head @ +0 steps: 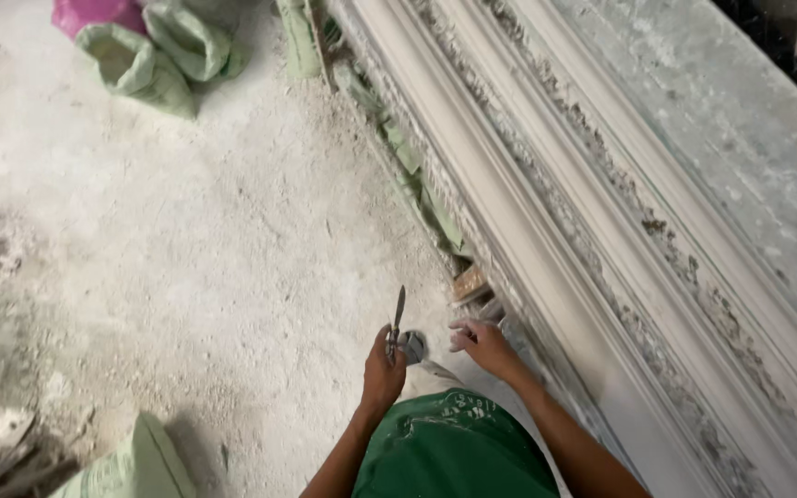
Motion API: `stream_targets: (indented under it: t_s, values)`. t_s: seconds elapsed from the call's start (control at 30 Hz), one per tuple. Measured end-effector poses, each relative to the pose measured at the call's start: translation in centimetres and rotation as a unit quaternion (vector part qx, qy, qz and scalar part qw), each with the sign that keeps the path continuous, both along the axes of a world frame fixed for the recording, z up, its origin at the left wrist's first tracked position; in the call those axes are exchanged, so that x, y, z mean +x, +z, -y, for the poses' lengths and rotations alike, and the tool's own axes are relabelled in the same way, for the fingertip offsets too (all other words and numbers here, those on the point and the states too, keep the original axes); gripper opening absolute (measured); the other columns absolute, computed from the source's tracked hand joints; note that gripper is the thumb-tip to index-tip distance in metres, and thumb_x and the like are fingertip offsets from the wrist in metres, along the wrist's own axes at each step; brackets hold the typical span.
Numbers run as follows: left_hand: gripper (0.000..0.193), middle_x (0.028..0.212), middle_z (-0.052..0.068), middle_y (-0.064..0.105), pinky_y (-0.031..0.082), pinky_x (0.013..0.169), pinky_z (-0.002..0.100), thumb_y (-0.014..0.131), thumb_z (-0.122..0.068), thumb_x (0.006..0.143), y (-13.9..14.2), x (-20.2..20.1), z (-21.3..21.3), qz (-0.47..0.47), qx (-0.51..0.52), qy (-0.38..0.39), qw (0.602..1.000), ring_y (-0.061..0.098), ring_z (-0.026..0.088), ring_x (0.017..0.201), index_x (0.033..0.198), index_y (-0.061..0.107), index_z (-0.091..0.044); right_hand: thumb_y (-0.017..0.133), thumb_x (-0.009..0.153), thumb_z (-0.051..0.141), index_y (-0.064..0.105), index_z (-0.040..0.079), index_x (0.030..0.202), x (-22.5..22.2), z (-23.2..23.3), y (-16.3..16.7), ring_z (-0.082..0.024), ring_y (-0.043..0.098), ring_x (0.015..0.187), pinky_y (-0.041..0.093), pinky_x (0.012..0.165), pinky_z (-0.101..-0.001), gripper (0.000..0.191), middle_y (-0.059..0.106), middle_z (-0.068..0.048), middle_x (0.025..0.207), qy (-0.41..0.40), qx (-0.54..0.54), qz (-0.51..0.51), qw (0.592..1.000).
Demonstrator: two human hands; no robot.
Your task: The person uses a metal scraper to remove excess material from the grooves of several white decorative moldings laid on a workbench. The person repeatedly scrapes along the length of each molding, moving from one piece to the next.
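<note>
We stand over a dusty floor (196,249), our hands low at its near edge. Our left hand (382,373) is closed around a slim metal blade tool (397,318) that points upward. Our right hand (483,346) has its fingers half curled, holding nothing, just beside the lower edge of the long white moulding (546,231). Green sacks (163,51) lie at the floor's far edge.
</note>
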State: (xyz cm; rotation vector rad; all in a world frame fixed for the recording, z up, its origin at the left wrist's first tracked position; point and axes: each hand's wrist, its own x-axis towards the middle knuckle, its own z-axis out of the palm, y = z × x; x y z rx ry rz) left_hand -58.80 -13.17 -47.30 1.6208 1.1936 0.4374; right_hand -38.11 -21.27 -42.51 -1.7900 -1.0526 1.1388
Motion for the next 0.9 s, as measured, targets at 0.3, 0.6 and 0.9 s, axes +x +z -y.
stream_targets:
  t_s: [0.3,0.6,0.9]
  values:
    - [0.072,0.115,0.021,0.054,0.049,0.072,0.041,0.055,-0.005,0.092,5.5,18.6,-15.8,0.102,0.099,-0.121,0.982,0.055,0.028,0.085,0.158,0.028,0.005,0.059,0.101,0.030,0.062,0.009,0.135,15.2,-12.4,6.7,-0.033,0.058,0.131,0.050,0.105,-0.0455,0.040,0.056,-0.020,0.149,-0.142,0.004,0.193,0.971]
    - [0.081,0.140,0.041,0.036,0.049,0.098,0.053,0.055,-0.005,0.090,5.9,39.5,-19.2,0.030,0.016,-0.172,0.985,0.054,0.051,0.114,0.154,0.010,0.016,0.060,0.095,0.058,0.025,0.017,0.162,27.3,-16.9,6.7,-0.049,0.008,0.152,0.011,0.115,-0.0697,0.086,0.013,-0.024,0.168,-0.221,-0.268,0.364,0.864]
    - [0.086,0.143,0.052,0.030,0.042,0.104,0.055,0.057,-0.014,0.094,2.9,45.5,-28.8,-0.044,0.110,-0.222,0.968,0.048,0.057,0.123,0.148,0.004,0.026,0.052,0.092,0.068,0.025,0.022,0.163,28.9,-16.0,2.6,-0.050,0.005,0.154,0.002,0.117,-0.0703,0.089,0.011,-0.021,0.172,-0.269,-0.277,0.353,0.852]
